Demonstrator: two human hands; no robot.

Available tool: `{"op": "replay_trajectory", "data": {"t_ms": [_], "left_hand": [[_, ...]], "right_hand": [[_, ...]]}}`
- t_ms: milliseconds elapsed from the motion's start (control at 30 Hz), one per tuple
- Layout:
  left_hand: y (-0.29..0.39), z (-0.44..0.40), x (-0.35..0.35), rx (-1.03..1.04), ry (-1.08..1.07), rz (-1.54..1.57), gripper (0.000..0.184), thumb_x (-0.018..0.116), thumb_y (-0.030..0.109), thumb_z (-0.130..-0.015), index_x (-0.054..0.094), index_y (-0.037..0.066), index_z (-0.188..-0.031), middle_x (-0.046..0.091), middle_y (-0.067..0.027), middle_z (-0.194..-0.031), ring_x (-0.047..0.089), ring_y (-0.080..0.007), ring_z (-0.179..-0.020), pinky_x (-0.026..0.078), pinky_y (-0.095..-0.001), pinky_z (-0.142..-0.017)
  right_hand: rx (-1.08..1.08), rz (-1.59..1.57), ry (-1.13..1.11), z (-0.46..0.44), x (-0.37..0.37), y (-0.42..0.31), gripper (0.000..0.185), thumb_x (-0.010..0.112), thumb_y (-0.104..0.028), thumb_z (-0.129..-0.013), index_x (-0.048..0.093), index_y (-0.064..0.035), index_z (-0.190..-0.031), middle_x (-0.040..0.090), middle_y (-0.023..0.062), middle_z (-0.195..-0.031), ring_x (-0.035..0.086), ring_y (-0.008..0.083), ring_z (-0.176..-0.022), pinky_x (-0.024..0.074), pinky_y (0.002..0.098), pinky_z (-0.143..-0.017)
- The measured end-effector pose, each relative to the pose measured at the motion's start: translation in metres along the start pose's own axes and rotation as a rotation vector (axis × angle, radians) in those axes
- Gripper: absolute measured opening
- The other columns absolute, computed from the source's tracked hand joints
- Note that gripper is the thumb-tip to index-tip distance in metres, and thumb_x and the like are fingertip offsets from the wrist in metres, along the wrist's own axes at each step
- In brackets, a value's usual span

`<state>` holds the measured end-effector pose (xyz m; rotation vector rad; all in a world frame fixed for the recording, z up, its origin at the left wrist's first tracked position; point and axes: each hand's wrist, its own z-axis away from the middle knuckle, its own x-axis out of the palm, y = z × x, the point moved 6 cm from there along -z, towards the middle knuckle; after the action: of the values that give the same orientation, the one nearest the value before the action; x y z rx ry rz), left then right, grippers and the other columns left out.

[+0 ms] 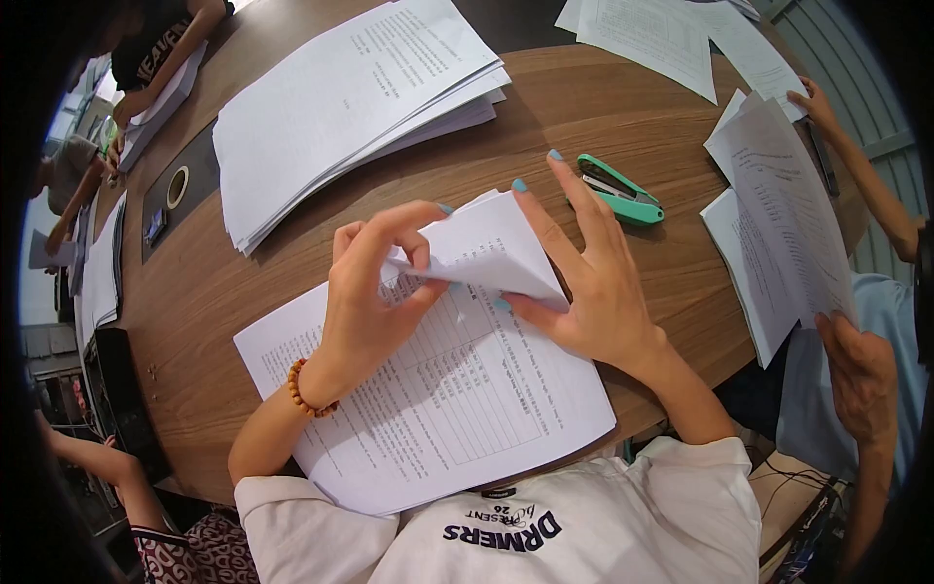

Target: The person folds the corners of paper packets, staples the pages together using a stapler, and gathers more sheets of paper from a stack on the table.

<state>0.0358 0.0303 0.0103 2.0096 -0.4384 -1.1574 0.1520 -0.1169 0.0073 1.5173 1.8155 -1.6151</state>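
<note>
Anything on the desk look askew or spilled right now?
No spill shows. The large paper stack looks askew: its edges are uneven, with lower sheets sticking out. The curled sheet between left hand and right hand is probably just being handled.

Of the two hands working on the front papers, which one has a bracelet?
The left hand: brown round beads circle its wrist, while the right hand has a bare wrist.
</note>
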Motion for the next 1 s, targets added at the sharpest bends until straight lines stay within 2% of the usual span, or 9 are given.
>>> {"op": "replay_trajectory", "data": {"t_ms": [67, 133, 367, 500, 700, 733, 800, 867, 1000], "left_hand": [[0.009, 0.0, 0.003, 0.138, -0.115, -0.179, 0.031, 0.078, -0.003, -0.056, 0.068, 0.016, -0.079, 0.054, 0.0029, -0.083, 0.052, -0.015, -0.092, 0.035, -0.0325, -0.084], [0.007, 0.002, 0.002, 0.14, -0.124, -0.169, 0.03, 0.078, -0.003, -0.056, 0.069, 0.017, -0.077, 0.056, 0.0028, -0.087, 0.052, -0.0154, -0.094, 0.035, -0.0327, -0.084], [0.007, -0.001, 0.002, 0.094, -0.098, -0.084, 0.028, 0.077, -0.001, -0.058, 0.072, 0.02, -0.075, 0.062, 0.0024, -0.103, 0.053, -0.017, -0.097, 0.035, -0.0334, -0.087], [0.012, -0.001, 0.001, 0.159, -0.116, -0.161, 0.028, 0.078, -0.001, -0.058, 0.073, 0.02, -0.076, 0.063, 0.0029, -0.099, 0.053, -0.0156, -0.096, 0.035, -0.033, -0.086], [0.008, 0.001, 0.0, 0.048, 0.018, -0.06, 0.028, 0.077, -0.002, -0.059, 0.069, 0.018, -0.077, 0.061, 0.0041, -0.09, 0.053, -0.0136, -0.089, 0.035, -0.0304, -0.083], [0.006, 0.001, 0.0, 0.022, -0.012, -0.057, 0.026, 0.077, -0.005, -0.057, 0.067, 0.013, -0.074, 0.06, 0.0016, -0.087, 0.054, -0.0148, -0.089, 0.039, -0.0301, -0.08], [0.004, 0.001, 0.001, -0.003, -0.043, -0.053, 0.025, 0.076, -0.007, -0.055, 0.064, 0.008, -0.07, 0.06, -0.0009, -0.083, 0.055, -0.0159, -0.088, 0.043, -0.0299, -0.076], [0.012, 0.001, 0.003, 0.131, -0.09, -0.279, 0.023, 0.075, -0.008, -0.056, 0.063, 0.007, -0.069, 0.058, -0.0013, -0.084, 0.056, -0.0164, -0.087, 0.046, -0.03, -0.077], [0.013, 0.0, 0.002, 0.143, -0.064, -0.216, 0.023, 0.074, -0.008, -0.057, 0.065, 0.007, -0.071, 0.06, -0.0028, -0.092, 0.057, -0.017, -0.09, 0.047, -0.031, -0.079]], "right_hand": [[0.01, -0.034, -0.019, 0.0, 0.001, 0.004, 0.068, 0.08, -0.02, -0.061, 0.057, -0.0109, -0.125, 0.026, 0.0193, -0.145, 0.029, 0.0381, -0.131, 0.0272, 0.0484, -0.105], [-0.057, 0.067, -0.079, 0.002, 0.005, 0.003, 0.065, 0.078, -0.027, -0.065, 0.056, -0.0077, -0.123, 0.026, 0.0176, -0.145, 0.028, 0.0348, -0.131, 0.0314, 0.0467, -0.102], [-0.116, 0.091, -0.088, 0.001, 0.003, -0.003, 0.06, 0.078, -0.024, -0.063, 0.059, -0.0072, -0.118, 0.033, 0.0143, -0.143, 0.032, 0.0325, -0.13, 0.0319, 0.046, -0.101], [-0.163, 0.106, -0.018, 0.005, 0.005, -0.007, 0.063, 0.079, -0.019, -0.06, 0.061, -0.0096, -0.119, 0.032, 0.0173, -0.143, 0.034, 0.0366, -0.129, 0.0307, 0.046, -0.103], [-0.032, -0.023, 0.034, 0.003, 0.002, 0.002, 0.074, 0.078, -0.021, -0.064, 0.05, -0.0069, -0.13, 0.026, 0.0209, -0.145, 0.033, 0.039, -0.129, 0.0296, 0.047, -0.104], [-0.03, -0.021, 0.011, 0.003, 0.004, 0.003, 0.076, 0.078, -0.022, -0.064, 0.047, -0.0063, -0.133, 0.024, 0.0212, -0.145, 0.033, 0.0395, -0.129, 0.0292, 0.0475, -0.104], [-0.034, -0.015, -0.011, 0.002, 0.004, 0.005, 0.074, 0.078, -0.02, -0.064, 0.049, -0.006, -0.131, 0.025, 0.0209, -0.145, 0.033, 0.0393, -0.129, 0.0292, 0.0474, -0.104], [-0.038, -0.01, -0.038, 0.002, 0.006, 0.006, 0.072, 0.077, -0.019, -0.064, 0.051, -0.0057, -0.129, 0.026, 0.0205, -0.145, 0.032, 0.0391, -0.129, 0.0293, 0.0472, -0.104], [-0.091, 0.021, -0.036, 0.001, 0.003, 0.0, 0.063, 0.078, -0.018, -0.062, 0.057, -0.003, -0.119, 0.03, 0.0173, -0.144, 0.032, 0.0355, -0.13, 0.0323, 0.0459, -0.101]]}}
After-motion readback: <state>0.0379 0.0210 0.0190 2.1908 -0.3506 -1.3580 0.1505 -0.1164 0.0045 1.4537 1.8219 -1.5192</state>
